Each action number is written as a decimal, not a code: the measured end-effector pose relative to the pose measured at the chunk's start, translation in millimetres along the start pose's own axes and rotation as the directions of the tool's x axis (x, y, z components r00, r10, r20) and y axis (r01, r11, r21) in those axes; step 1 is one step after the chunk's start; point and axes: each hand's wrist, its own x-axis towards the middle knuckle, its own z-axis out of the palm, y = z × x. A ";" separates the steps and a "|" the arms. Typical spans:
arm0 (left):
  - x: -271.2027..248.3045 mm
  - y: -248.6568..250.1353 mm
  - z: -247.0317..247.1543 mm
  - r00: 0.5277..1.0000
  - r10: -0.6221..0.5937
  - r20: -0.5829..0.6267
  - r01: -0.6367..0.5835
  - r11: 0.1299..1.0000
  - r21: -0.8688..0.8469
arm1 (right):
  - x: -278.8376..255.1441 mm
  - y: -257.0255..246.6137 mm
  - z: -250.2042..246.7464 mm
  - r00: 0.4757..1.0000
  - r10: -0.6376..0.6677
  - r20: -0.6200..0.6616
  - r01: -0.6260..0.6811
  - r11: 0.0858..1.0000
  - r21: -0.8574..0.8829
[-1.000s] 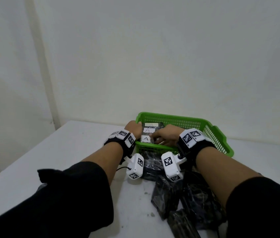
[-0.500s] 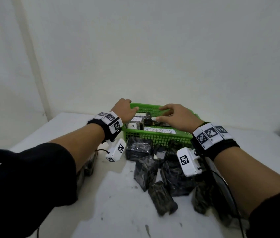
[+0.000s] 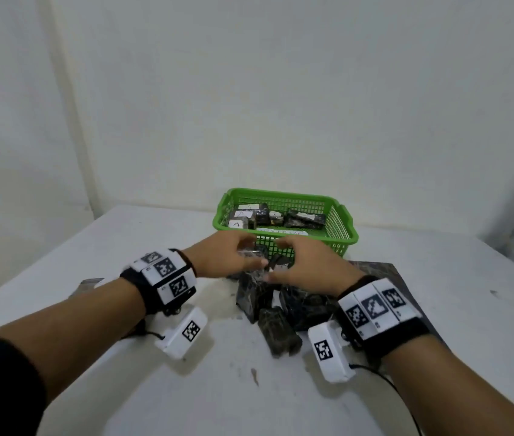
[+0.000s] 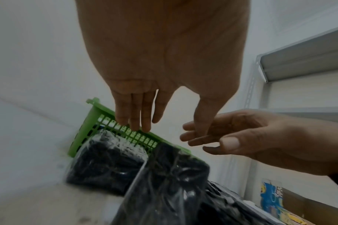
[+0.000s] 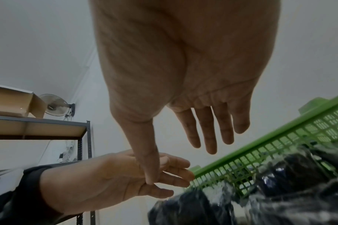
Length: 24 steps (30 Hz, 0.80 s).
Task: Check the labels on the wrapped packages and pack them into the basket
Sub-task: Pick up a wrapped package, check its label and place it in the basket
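A green mesh basket (image 3: 340,228) stands at the back of the white table (image 3: 123,240) and holds several dark wrapped packages (image 3: 304,220), some with white "A" labels (image 3: 236,224). A pile of dark film-wrapped packages (image 3: 277,309) lies in front of it. My left hand (image 3: 240,259) and right hand (image 3: 290,262) hover side by side just above the far end of this pile. In the wrist views the left hand's fingers (image 4: 133,115) and the right hand's fingers (image 5: 208,129) are straight and hold nothing, with packages (image 4: 106,164) right below.
A dark flat sheet (image 3: 375,272) lies under the pile on the right. A grey object (image 3: 88,283) sits left of my left wrist. A metal shelf (image 5: 49,126) with a cardboard box (image 5: 10,103) and a fan (image 5: 54,106) stands off the table.
Both hands have pulled back out of the basket toward me and come down over the pile in front of it. The head view has tilted down.
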 end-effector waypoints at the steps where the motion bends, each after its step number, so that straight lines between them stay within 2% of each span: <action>1: -6.2 3.4 2.8 1.000 -0.003 0.025 0.003 1.000 -0.015 | -2.4 -2.4 3.4 1.000 -0.005 0.024 0.005 1.000 0.004; 4: -18.7 9.8 13.9 0.997 -0.009 0.076 0.008 1.000 0.020 | -5.8 -9.1 15.3 0.996 -0.008 0.087 0.006 1.000 0.016; 7: -21.6 7.0 22.0 0.998 -0.021 0.067 0.020 0.999 0.027 | -2.0 -11.3 26.1 0.992 -0.014 0.123 0.015 1.000 -0.012; 9: -20.3 3.4 23.5 0.999 -0.035 0.031 0.036 0.999 -0.021 | 1.5 -9.9 30.3 0.994 -0.012 0.105 0.009 0.999 0.031; 11: -18.6 -1.7 23.1 0.997 -0.079 -0.026 0.074 0.986 -0.151 | 4.0 -7.0 32.8 0.997 -0.001 0.074 -0.007 0.994 0.105; 13: -16.0 -10.0 22.5 0.986 -0.162 -0.046 0.129 0.902 -0.413 | 5.8 -2.1 36.1 0.999 0.004 0.040 -0.011 0.981 0.194; 15: -15.6 -15.3 20.9 0.976 -0.213 -0.045 0.136 0.760 -0.635 | 8.3 3.5 38.5 1.000 0.008 0.008 -0.010 0.956 0.293; 18: -15.7 -19.5 18.8 0.973 -0.223 -0.054 0.081 0.553 -0.829 | 12.6 10.5 39.0 0.997 0.045 -0.066 -0.012 0.904 0.427; 20: -15.9 -19.2 18.5 0.973 -0.220 -0.066 0.038 0.438 -0.898 | 17.8 14.5 39.6 0.991 0.090 -0.100 -0.021 0.838 0.545; 21: -15.1 -19.9 19.0 0.975 -0.211 -0.075 0.015 0.395 -0.919 | 20.8 15.6 40.7 0.989 0.114 -0.093 -0.029 0.770 0.637; 24: -12.3 -19.7 20.7 0.981 -0.165 -0.102 -0.039 0.349 -0.936 | 28.1 16.3 43.2 0.988 0.145 -0.049 -0.027 0.477 0.878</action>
